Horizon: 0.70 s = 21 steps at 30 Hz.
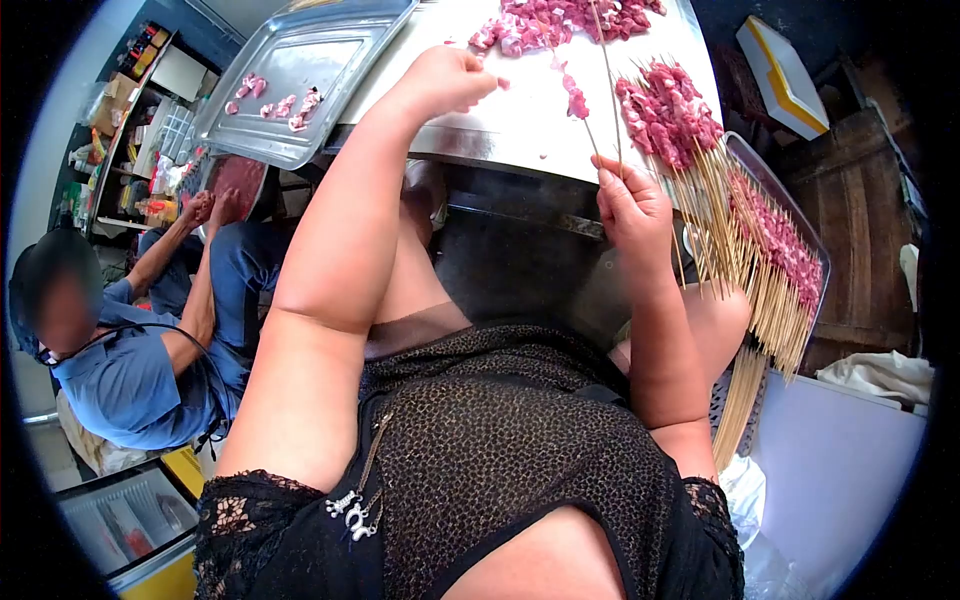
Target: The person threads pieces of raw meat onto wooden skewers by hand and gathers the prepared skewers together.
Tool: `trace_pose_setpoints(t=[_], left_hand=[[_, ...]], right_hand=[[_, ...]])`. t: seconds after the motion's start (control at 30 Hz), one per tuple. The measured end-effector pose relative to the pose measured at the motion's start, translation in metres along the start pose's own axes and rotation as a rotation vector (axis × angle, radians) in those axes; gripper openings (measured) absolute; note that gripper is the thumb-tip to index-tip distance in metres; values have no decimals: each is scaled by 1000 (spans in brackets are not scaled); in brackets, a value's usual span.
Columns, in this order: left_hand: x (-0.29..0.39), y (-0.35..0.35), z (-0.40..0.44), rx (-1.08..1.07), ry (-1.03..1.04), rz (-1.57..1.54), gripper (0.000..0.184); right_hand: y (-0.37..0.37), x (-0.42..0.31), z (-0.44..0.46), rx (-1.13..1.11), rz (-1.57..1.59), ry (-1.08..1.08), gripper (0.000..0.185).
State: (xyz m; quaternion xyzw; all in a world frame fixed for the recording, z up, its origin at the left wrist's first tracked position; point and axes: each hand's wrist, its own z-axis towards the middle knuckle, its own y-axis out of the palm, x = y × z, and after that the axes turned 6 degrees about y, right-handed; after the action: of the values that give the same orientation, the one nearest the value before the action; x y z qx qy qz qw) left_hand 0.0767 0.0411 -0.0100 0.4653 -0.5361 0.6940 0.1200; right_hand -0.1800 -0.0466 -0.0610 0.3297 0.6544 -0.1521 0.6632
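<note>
My right hand [635,205] pinches the lower ends of two thin wooden skewers. Small pink meat pieces [572,90] are threaded on one skewer; the other skewer [608,80] looks bare along its visible length. Over the white tabletop [400,110], my left hand [450,82] is closed with its fingers curled. A small pink scrap shows at its fingertips, but I cannot tell whether it is held. Beyond both hands lies a pile of raw meat chunks [530,28]. Right of my right hand, a heap of loaded meat skewers [670,110] rests with its sticks pointing toward me.
A metal tray [345,60] with a few meat pieces stands at the left. More loaded skewers [775,235] fill a tray at the right, above a bundle of bare sticks [738,410]. A co-worker in blue [145,385] sits at the left, hands at a meat-filled tray [240,180].
</note>
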Motion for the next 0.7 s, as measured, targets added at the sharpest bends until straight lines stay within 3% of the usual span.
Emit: trace_pose_setpoints(t=[0.1,0.3,0.47,0.7], left_hand=[[5,-4,-2,94,5,-582,25],[14,5,2,32,-47,-1122,27],[25,8,0,55,-14,-982,24],[13,11,10,111,-4,-1167,27]], right_hand=[[2,0,-1,-10,9,37,24],[4,5,-1,-25,-148,82,22],[2,6,-1,-4,-158,73,21],[4,7,-2,1,-253,38,21]])
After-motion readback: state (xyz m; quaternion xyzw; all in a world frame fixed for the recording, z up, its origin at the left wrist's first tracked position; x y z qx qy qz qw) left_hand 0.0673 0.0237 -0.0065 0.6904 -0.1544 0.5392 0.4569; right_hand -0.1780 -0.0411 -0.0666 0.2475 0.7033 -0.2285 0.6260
